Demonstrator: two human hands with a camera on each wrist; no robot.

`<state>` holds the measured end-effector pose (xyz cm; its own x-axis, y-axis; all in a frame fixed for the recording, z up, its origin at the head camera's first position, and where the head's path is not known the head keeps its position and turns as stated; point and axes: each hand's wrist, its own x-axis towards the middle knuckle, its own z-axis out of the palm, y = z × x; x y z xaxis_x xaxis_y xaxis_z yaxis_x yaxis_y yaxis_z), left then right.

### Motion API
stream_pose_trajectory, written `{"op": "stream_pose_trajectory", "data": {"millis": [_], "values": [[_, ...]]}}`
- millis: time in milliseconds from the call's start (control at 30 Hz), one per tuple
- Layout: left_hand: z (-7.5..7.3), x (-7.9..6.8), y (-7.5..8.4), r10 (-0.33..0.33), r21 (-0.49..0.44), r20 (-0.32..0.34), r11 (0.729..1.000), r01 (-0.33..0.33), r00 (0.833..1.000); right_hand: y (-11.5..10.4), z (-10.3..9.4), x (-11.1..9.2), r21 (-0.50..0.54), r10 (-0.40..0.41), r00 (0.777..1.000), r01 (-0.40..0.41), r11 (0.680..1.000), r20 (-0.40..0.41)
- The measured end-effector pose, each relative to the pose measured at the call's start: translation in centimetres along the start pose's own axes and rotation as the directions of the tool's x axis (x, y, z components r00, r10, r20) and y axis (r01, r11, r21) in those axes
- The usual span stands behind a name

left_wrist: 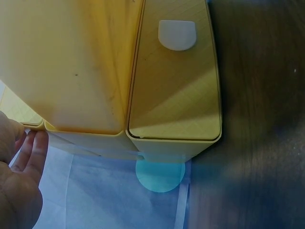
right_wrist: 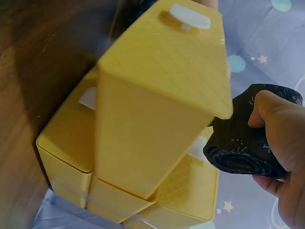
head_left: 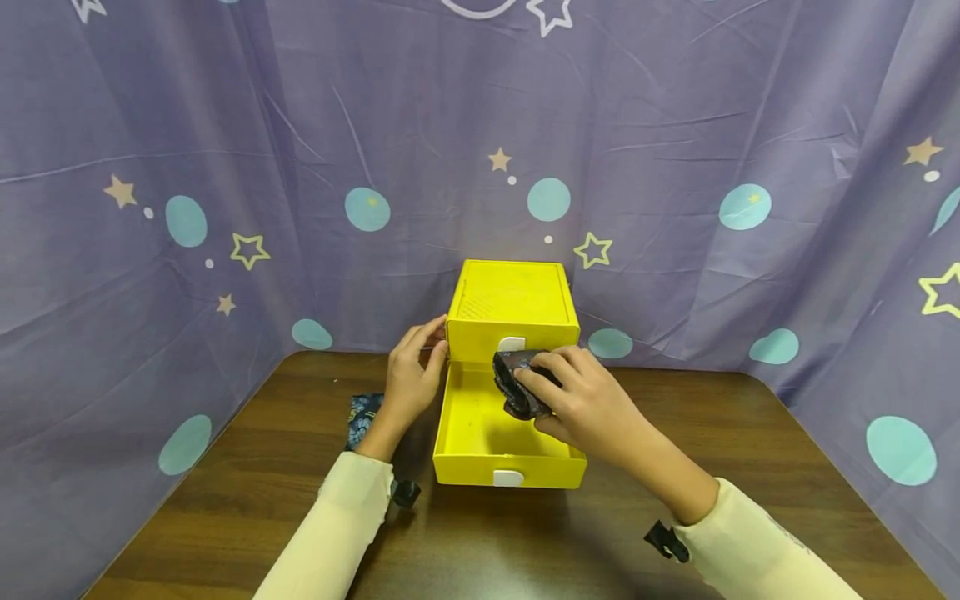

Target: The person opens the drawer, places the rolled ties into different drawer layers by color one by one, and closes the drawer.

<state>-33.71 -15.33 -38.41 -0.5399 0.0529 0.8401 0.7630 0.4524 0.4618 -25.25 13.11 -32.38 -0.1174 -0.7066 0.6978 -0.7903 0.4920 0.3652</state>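
Note:
My right hand (head_left: 581,396) grips a rolled dark cloth (head_left: 517,385) with a small floral print. In the head view the roll is over the pulled-out drawer (head_left: 468,469) of a yellow drawer unit (head_left: 517,292). The right wrist view shows the roll's spiral end, with thumb and fingers around the cloth (right_wrist: 240,136). My left hand (head_left: 408,375) is at the unit's left side, its extended fingertips right at the side wall. In the left wrist view that hand's fingers (left_wrist: 37,152) look straight. The drawer's visible inside is bare yellow.
A dark blue floral cloth (head_left: 363,415) lies on the wooden table (head_left: 300,500), partly behind my left forearm. White tabs mark the drawer fronts, including a closed lower drawer (left_wrist: 174,95). A purple patterned curtain (head_left: 420,125) hangs close behind the unit and along both sides.

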Motion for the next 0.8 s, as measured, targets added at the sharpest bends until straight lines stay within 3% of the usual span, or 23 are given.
{"op": "stream_pose_trajectory", "data": {"millis": [333,533,800], "values": [[0.0,0.0,0.2,0.001,0.000,-0.005,1.000,-0.001,1.000,0.0,1.4,-0.3,0.041,-0.030,0.992,0.026,0.999,0.119],[0.0,-0.2,0.1,0.007,0.008,-0.017,1.000,-0.007,1.000,0.3,2.5,-0.7,0.043,-0.020,0.975,0.011,0.999,0.222],[0.0,-0.1,0.1,0.008,0.002,-0.015,1.000,-0.008,1.000,0.2,3.8,-0.8,-0.010,-0.007,0.958,0.010,1.000,0.288]]}}
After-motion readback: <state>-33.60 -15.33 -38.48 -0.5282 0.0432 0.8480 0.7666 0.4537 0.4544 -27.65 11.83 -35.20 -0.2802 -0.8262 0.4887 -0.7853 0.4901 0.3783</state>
